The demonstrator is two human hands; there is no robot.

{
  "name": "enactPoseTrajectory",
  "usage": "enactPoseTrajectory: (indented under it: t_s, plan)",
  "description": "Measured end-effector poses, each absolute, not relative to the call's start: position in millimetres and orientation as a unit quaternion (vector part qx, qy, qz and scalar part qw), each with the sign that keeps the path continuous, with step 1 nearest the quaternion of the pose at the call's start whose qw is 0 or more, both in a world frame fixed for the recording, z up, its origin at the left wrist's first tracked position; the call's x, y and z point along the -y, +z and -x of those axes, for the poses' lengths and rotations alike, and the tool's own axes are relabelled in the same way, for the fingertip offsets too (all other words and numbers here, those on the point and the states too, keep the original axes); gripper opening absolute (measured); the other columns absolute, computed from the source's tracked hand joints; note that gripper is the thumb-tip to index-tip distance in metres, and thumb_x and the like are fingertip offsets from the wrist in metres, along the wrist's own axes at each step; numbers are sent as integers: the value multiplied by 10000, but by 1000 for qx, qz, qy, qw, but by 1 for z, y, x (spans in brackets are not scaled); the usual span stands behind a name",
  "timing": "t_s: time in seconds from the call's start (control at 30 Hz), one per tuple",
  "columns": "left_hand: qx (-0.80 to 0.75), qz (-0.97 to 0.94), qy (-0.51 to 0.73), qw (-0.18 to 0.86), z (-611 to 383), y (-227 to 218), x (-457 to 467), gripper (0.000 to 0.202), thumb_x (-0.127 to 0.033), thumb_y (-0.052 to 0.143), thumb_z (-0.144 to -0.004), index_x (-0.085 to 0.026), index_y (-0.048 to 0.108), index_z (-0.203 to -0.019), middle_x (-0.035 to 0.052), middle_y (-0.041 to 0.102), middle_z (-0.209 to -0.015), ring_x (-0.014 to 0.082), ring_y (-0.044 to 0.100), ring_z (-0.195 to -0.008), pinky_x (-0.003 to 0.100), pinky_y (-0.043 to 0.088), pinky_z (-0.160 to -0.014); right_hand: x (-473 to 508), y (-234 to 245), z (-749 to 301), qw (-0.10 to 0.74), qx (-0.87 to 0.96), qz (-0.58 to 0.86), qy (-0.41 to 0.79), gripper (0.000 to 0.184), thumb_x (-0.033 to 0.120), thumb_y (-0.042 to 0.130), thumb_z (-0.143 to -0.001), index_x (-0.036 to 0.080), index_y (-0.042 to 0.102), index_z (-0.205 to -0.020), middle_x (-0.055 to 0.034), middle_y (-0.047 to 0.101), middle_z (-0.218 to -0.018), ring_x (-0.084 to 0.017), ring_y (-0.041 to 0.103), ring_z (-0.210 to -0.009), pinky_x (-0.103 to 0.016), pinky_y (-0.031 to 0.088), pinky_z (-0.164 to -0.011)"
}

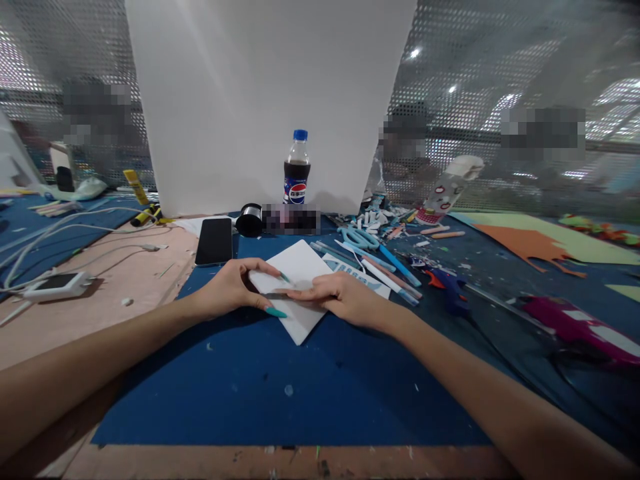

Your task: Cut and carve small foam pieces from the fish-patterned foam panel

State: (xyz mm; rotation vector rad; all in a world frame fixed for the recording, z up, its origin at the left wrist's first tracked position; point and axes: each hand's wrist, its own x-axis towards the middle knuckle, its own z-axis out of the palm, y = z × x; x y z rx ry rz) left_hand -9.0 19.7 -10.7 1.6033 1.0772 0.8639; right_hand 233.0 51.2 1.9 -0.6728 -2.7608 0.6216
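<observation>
A square of white paper (pixel 300 317), turned so that one corner points toward me, lies on the blue mat (pixel 290 393). It has a raised fold or crease across its middle. My left hand (pixel 233 287) holds its left corner, with thumb and fingers apart on either side of the fold; long turquoise nails show. From the right, my right hand (pixel 350 300) has its index finger stretched along the fold and its other fingers curled in at the paper's right corner. The underside of the right hand is hidden.
Behind the paper stand a phone (pixel 214 241), a wire spool (pixel 249 220) and a cola bottle (pixel 297 170). Several pens (pixel 393 277), blue scissors (pixel 357 237), a blue glue gun (pixel 450 290) and a magenta tool (pixel 580 327) lie to the right. A white cable (pixel 30 250) runs left.
</observation>
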Motion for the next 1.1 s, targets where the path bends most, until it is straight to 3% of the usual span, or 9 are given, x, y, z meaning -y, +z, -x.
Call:
enactPoseTrajectory:
  t_s: [0.17,0.37,0.57,0.83,1.03,1.1]
  plan:
    - [-444,-670,348,482,9,-11,-20,487,-239,809,-524,-155,606,-959,33,619,-866,150,597,-705,279,509,-625,-53,6,-236,106,935,242,238,403,95,431,-831,285,599,-1144,-15,590,-678,-104,463,-579,-220,323,-557]
    - [-444,-638,364,513,7,-12,-20,500,-205,818,-492,-137,586,-929,11,610,-785,140,588,-688,270,504,-628,-52,13,-241,75,908,267,313,337,181,443,-853,264,611,-1133,-43,685,-927,-114,515,-627,-222,344,-562]
    - [-449,-634,368,511,6,-10,-19,491,-186,811,-482,-135,586,-916,6,609,-781,142,587,-667,290,504,-619,-52,11,-240,92,917,256,292,348,149,435,-846,249,623,-1121,-38,678,-805,-109,494,-602,-222,340,-572]
    - [-440,-642,373,505,7,-11,-20,449,-192,806,-493,-140,597,-886,19,613,-830,148,590,-711,283,502,-638,-59,0,-238,143,930,230,247,397,105,435,-840,277,581,-1167,-3,530,-646,-94,437,-572,-212,310,-562]
    - [-430,-634,384,515,5,-11,-19,559,-192,788,-525,-161,577,-1042,48,625,-951,179,589,-822,319,495,-720,-54,8,-240,159,921,246,255,372,213,435,-873,264,530,-1229,-19,614,-737,-107,450,-586,-219,315,-552]
    - [-420,-619,399,531,5,-11,-19,497,-219,759,-575,-161,585,-1037,52,625,-971,172,584,-832,307,479,-743,-52,11,-239,193,914,280,223,404,254,434,-876,237,481,-1276,-27,645,-786,-110,454,-562,-228,316,-541]
